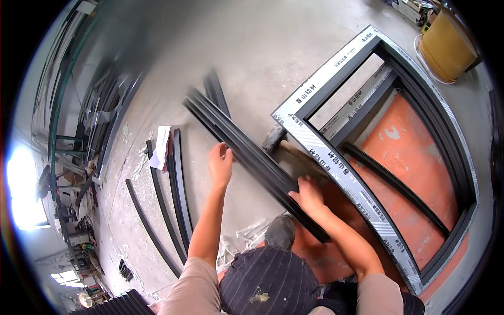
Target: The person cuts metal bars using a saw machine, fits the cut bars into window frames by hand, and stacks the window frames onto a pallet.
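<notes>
Dark profile [249, 152]: far end motion-blurred | second dark strip [217, 95]: blurred, lower part hidden behind the profile | left hand [220, 164]: grip unclear | hammer [273, 138]: handle end hidden by the frame [328, 77] | lower-left dark lengths [119, 305]: cut off by bottom edge

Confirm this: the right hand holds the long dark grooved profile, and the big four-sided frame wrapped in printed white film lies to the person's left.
One slip: the big film-wrapped frame lies to the person's right, as the head view shows. The right hand does hold the long dark grooved profile.
</notes>
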`<control>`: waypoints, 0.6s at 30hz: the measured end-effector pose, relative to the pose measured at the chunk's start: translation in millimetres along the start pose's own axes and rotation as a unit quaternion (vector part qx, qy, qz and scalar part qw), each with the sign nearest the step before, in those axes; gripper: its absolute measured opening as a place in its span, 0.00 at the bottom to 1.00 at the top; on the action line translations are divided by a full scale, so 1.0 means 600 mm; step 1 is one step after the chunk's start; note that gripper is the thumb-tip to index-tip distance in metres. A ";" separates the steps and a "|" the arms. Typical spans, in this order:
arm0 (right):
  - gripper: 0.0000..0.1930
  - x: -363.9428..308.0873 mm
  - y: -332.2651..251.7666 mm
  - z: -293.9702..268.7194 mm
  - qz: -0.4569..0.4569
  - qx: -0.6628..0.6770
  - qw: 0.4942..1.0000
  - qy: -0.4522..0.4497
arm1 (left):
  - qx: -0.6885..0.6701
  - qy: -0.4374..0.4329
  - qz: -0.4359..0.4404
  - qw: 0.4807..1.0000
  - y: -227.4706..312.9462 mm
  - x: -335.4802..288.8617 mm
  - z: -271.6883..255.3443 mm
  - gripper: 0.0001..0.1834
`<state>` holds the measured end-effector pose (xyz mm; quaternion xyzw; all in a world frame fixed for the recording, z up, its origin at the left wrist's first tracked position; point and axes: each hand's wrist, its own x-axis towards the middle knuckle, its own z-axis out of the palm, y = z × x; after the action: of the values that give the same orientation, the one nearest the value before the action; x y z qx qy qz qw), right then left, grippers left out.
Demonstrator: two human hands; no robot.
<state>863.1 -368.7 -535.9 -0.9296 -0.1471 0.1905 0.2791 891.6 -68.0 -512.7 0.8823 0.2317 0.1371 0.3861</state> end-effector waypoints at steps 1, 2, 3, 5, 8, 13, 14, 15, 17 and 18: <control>0.21 0.003 -0.009 -0.017 -0.003 0.022 1.000 0.004 | 0.000 0.002 -0.003 1.000 0.004 -0.008 -0.005 0.17; 0.20 0.004 -0.018 -0.034 -0.005 0.043 0.999 0.008 | -0.004 -0.003 -0.003 1.000 0.009 -0.015 -0.009 0.18; 0.20 0.006 -0.028 -0.054 -0.010 0.042 0.999 0.009 | -0.008 -0.006 -0.001 1.000 0.018 -0.016 -0.015 0.19; 0.20 0.001 -0.048 -0.090 0.013 0.037 0.998 -0.049 | 0.043 0.003 0.019 0.999 0.037 -0.018 -0.028 0.23; 0.19 -0.028 -0.066 -0.163 -0.006 0.001 0.999 -0.039 | 0.143 0.008 0.141 0.980 0.131 -0.014 -0.050 0.33; 0.23 -0.114 -0.056 -0.350 -0.140 -0.120 0.977 0.110 | 0.231 -0.101 0.391 0.885 0.285 0.009 -0.074 0.47; 0.25 -0.130 -0.043 -0.391 -0.142 -0.183 0.964 0.127 | 0.240 -0.098 0.412 0.874 0.300 0.024 -0.073 0.44; 0.25 -0.145 -0.028 -0.427 -0.130 -0.228 0.957 0.124 | 0.254 -0.093 0.430 0.861 0.313 0.039 -0.080 0.40; 0.17 -0.177 0.024 -0.495 -0.202 -0.335 0.882 0.261 | 0.255 -0.109 0.454 0.847 0.358 0.060 -0.080 0.30; 0.19 -0.203 0.044 -0.522 -0.183 -0.312 0.889 0.280 | 0.257 -0.176 0.435 0.845 0.354 0.075 -0.065 0.26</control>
<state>896.7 -581.0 -276.7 -0.9400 -0.2828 -0.1877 0.0337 978.1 -147.0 -325.6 0.9695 -0.2210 0.0694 0.0808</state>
